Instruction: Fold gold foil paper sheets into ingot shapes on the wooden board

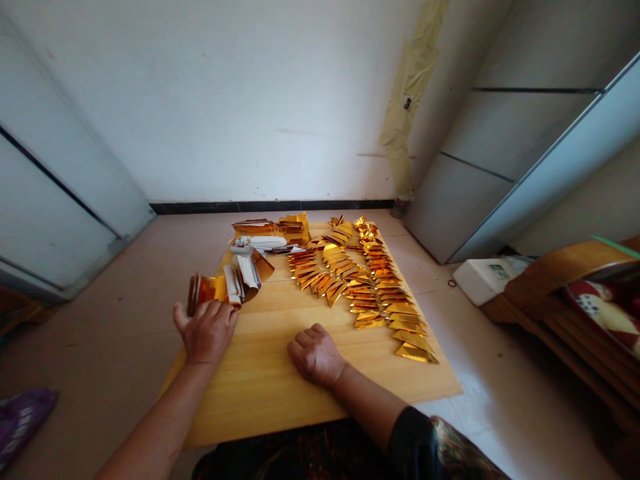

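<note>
My folded gold pieces (pixel 393 294) look done, paper stacks (pixel 248 272) look left; right hand (pixel 316 355) fisted, left hand (pixel 209 328) grip: can't tell.

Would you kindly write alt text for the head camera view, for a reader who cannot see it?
A person's left hand is at a bunch of gold-and-white paper sheets on a light-brown wooden tabletop, with the curled right hand nearer the middle. Shiny gold folded-paper pieces lie in overlapping rows toward the right.

Blurred white letters mark a purple packet (pixel 26 421), and a dark label (pixel 499 271) a white box (pixel 477 280); neither reads clearly.
</note>
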`<action>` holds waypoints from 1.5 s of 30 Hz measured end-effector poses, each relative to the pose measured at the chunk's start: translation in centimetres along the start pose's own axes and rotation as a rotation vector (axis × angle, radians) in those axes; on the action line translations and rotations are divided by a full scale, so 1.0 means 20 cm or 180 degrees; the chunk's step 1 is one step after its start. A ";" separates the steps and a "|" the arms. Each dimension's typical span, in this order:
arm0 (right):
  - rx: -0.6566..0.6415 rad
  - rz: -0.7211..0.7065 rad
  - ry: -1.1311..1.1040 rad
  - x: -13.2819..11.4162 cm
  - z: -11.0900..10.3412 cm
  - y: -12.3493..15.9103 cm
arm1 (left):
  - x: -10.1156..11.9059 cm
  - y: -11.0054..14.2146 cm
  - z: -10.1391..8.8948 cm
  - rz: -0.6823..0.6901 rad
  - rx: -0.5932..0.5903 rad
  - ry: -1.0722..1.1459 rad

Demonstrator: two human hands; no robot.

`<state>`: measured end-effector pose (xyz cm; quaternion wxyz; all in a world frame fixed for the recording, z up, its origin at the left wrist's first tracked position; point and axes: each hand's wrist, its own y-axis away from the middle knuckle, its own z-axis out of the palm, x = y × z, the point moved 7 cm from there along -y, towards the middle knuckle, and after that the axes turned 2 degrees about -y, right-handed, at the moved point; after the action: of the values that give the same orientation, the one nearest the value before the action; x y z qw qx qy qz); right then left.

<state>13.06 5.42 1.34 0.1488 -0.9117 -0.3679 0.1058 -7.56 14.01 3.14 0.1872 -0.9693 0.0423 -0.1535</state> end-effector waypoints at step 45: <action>0.0497 0.2003 0.1156 0.59 -0.46 0.49 | 0.56 0.38 -0.14 0.1098 0.1134 0.0909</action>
<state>30.51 5.27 5.55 0.2409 -0.9701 -0.0280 0.0107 1.98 4.37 5.95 0.3701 -0.8682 0.2050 -0.2593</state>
